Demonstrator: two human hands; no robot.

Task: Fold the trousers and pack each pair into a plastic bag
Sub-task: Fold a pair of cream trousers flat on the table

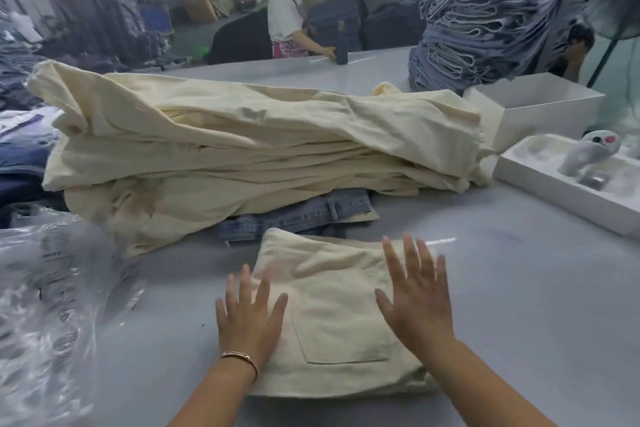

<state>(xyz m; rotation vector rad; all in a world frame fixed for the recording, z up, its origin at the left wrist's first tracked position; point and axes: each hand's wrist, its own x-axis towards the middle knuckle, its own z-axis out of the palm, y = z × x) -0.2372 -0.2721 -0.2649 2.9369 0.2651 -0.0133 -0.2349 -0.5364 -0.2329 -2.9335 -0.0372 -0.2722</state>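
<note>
Evidently flattening it for bagging, the left hand (250, 317) and right hand (415, 295) lie spread, fingers straight, on the folded cream trousers (332, 319) between them; plastic bags (52, 305) wait beyond the left hand.

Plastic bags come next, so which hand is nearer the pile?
Left. The left hand rests on the folded trousers' left edge, toward the plastic bags; the right hand lies on their far side.

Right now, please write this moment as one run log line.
step: flattening | left hand: open on folded cream trousers | right hand: open on them | plastic bags: left, untouched | not bagged yet
</note>
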